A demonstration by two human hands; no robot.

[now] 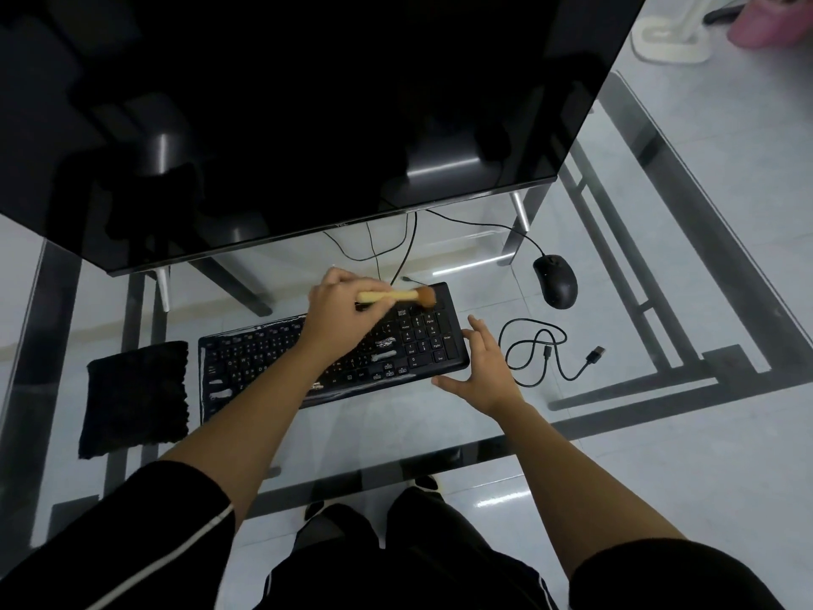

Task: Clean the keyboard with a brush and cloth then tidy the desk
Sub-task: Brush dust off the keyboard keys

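Here our left hand [341, 312] grips the brush [398, 296] and our right hand [481, 374], fingers [478, 330] spread, only touches the keyboard [264, 358], which hard strokes could push.

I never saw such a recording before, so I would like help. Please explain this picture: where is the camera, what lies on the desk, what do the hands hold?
No machine here: a person works with bare hands. The one picture comes from a camera worn on the head, looking down. The left hand grips a small brush, its bristles at the far right part of the black keyboard. The right hand is open, fingers spread by the keyboard's right end. On the glass desk lie a dark cloth left of the keyboard, a mouse and a loose cable to its right. A dark monitor stands behind.
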